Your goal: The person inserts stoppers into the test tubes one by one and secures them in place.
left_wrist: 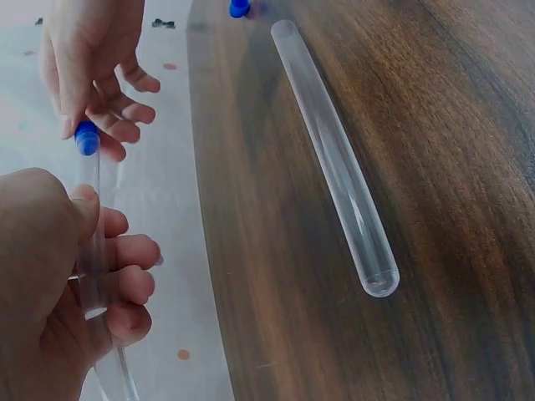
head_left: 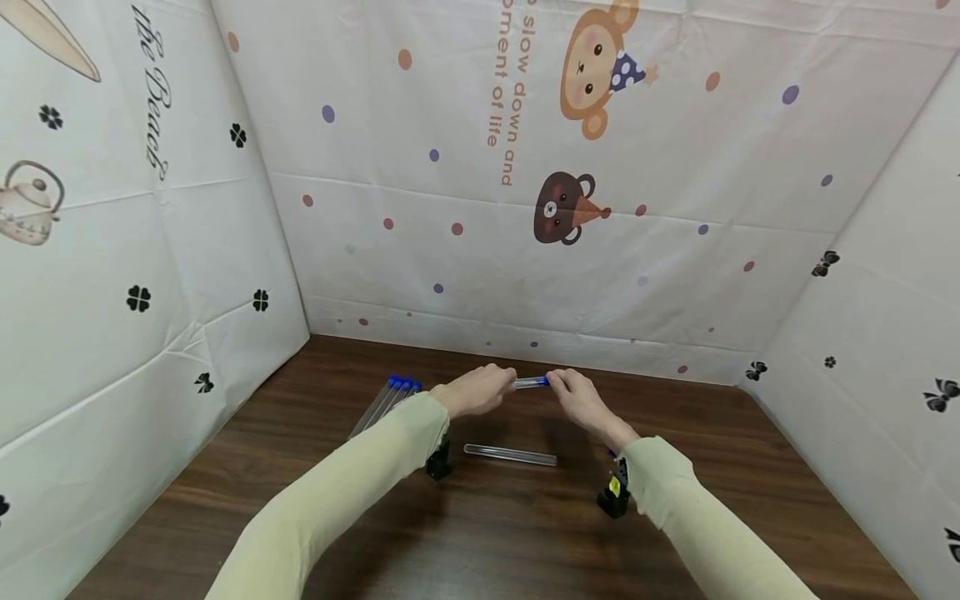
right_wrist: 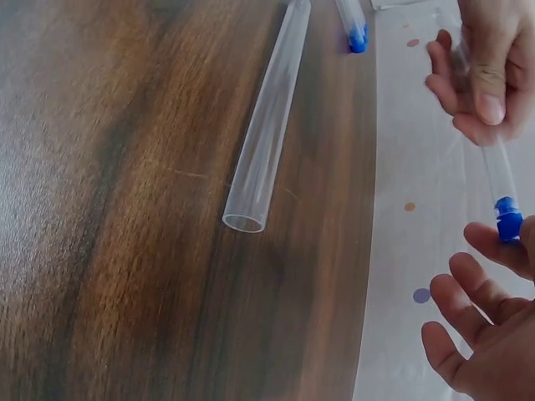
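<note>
My left hand (head_left: pixel 480 390) grips a clear test tube (head_left: pixel 531 383) by its body, fingers and thumb wrapped round it. A blue stopper (left_wrist: pixel 87 140) sits at the tube's right end. My right hand (head_left: pixel 583 403) pinches that stopper between thumb and index finger, the other fingers loosely bent and apart from the tube. A second clear test tube (head_left: pixel 510 454) lies on the table below and between the hands. Its open mouth faces right in the right wrist view, and its rounded end shows in the left wrist view.
Several blue-stoppered tubes (head_left: pixel 378 407) lie side by side left of my left hand, partly hidden by the sleeve. A loose blue stopper (left_wrist: pixel 239 8) lies near my right wrist. Printed white sheets (head_left: pixel 420 250) enclose the brown wooden table (head_left: pixel 480 533) at back and sides.
</note>
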`<state>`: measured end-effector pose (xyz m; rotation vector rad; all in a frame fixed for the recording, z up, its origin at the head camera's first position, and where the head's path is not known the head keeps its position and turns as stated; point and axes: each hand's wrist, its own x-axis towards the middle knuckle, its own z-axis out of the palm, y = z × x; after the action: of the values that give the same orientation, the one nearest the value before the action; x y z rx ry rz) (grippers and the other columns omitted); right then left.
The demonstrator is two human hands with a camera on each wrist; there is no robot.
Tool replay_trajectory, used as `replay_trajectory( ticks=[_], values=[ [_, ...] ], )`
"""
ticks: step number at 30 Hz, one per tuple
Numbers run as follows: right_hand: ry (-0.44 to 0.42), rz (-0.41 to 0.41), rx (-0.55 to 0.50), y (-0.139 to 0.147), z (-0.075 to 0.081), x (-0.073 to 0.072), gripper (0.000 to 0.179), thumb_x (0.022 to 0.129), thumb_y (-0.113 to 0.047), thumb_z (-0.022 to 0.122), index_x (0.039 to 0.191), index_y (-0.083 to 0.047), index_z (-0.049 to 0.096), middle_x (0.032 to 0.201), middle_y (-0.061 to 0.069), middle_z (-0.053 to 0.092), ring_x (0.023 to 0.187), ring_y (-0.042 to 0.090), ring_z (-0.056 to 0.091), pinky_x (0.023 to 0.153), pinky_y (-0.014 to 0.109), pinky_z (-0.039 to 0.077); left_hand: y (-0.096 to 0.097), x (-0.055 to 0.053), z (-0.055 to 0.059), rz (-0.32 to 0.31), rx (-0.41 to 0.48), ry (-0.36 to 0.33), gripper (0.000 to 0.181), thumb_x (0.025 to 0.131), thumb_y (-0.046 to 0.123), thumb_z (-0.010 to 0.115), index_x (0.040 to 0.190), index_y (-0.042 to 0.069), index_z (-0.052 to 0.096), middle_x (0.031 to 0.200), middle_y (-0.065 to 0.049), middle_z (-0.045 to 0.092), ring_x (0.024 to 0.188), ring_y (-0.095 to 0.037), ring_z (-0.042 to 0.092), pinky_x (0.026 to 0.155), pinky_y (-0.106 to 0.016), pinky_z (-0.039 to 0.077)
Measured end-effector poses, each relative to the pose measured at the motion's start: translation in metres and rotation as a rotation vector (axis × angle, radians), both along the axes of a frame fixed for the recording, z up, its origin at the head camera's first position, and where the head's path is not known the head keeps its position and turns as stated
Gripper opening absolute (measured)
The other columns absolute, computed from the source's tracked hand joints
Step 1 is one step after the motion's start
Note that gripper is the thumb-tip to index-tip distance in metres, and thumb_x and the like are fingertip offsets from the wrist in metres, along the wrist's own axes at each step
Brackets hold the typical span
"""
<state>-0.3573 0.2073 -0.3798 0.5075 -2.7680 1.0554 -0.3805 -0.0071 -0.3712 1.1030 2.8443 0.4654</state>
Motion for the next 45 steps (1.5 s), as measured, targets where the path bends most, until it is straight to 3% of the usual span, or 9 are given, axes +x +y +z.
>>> replay_trajectory(
  ticks=[7,12,20,29,34,37,40,43,45],
  values=[
    [0.03,-0.06,-0.014,-0.002,-0.006,-0.001,0.039,0.106,-0.021,0.037,0.079,-0.002,0.058,0.091,0.011,0.052,0.087,0.021,0.046,0.074,0.033,0.035,0.005,0.005,0.002,0.013,0.0,-0.001,0.021,0.101,0.007,0.044,0.117,0.007,0.059,0.119,-0.011,0.066,0.101,-0.016,0.066,0.087,-0.028,0.054],
    [-0.054,-0.122,-0.084,-0.008,-0.008,0.003,0.04,0.106,-0.022,0.035,0.092,0.0,0.066,0.103,0.013,0.053,0.086,0.023,0.045,0.073,0.033,0.034,0.008,0.007,-0.001,0.025,-0.005,0.037,0.02,0.101,0.006,0.044,0.115,0.005,0.059,0.115,-0.01,0.068,0.092,-0.015,0.068,0.079,-0.025,0.054],
    [-0.069,-0.186,-0.166,-0.015,-0.006,0.005,0.043,0.106,-0.022,0.035,0.095,0.004,0.067,0.112,0.021,0.056,0.09,0.027,0.048,0.075,0.033,0.036,0.011,0.006,-0.002,0.04,0.009,0.101,0.017,0.098,0.004,0.049,0.11,0.006,0.061,0.113,-0.007,0.068,0.096,-0.017,0.068,0.079,-0.024,0.055],
    [-0.048,-0.159,-0.115,-0.012,0.006,0.002,0.041,0.106,-0.022,0.036,0.08,-0.002,0.061,0.064,0.002,0.037,0.053,0.014,0.031,0.052,0.026,0.03,0.007,0.004,0.007,0.02,0.061,0.012,0.014,0.098,0.001,0.048,0.107,0.008,0.056,0.122,-0.01,0.066,0.109,-0.02,0.065,0.08,-0.025,0.054],
    [-0.024,-0.127,-0.056,-0.01,0.01,-0.001,0.044,0.105,-0.022,0.037,0.069,-0.002,0.05,0.059,0.003,0.039,0.052,0.016,0.035,0.052,0.029,0.033,0.003,0.002,0.005,-0.006,0.057,-0.015,0.015,0.097,0.0,0.048,0.107,0.011,0.05,0.125,-0.011,0.065,0.113,-0.02,0.064,0.08,-0.026,0.054],
    [-0.021,-0.131,-0.031,-0.008,0.011,-0.001,0.044,0.105,-0.022,0.035,0.086,0.005,0.064,0.086,0.018,0.06,0.078,0.027,0.053,0.071,0.038,0.043,-0.003,0.0,0.002,-0.001,0.061,-0.042,0.02,0.096,-0.001,0.048,0.112,0.01,0.047,0.128,-0.013,0.064,0.114,-0.021,0.064,0.08,-0.027,0.054],
    [-0.041,-0.149,-0.022,-0.002,0.012,-0.001,0.045,0.106,-0.023,0.033,0.112,0.005,0.067,0.113,0.025,0.059,0.099,0.031,0.053,0.084,0.043,0.042,-0.01,-0.002,0.001,0.013,0.078,-0.083,0.022,0.096,-0.002,0.045,0.116,0.008,0.045,0.129,-0.016,0.062,0.116,-0.023,0.063,0.078,-0.028,0.053],
    [-0.084,-0.148,-0.009,0.007,0.012,-0.001,0.046,0.107,-0.024,0.031,0.117,0.005,0.064,0.117,0.025,0.056,0.097,0.031,0.049,0.082,0.041,0.039,-0.019,-0.003,0.002,0.043,0.088,-0.121,0.021,0.099,0.001,0.042,0.119,0.007,0.044,0.131,-0.017,0.06,0.116,-0.024,0.062,0.08,-0.03,0.052],
    [-0.084,-0.15,0.004,0.012,0.012,-0.002,0.045,0.106,-0.024,0.031,0.117,0.005,0.064,0.119,0.025,0.057,0.092,0.03,0.049,0.081,0.04,0.038,-0.024,-0.004,0.004,0.065,0.079,-0.129,0.019,0.101,0.005,0.04,0.119,0.008,0.044,0.127,-0.016,0.062,0.099,-0.021,0.067,0.073,-0.029,0.051]
  ],
)
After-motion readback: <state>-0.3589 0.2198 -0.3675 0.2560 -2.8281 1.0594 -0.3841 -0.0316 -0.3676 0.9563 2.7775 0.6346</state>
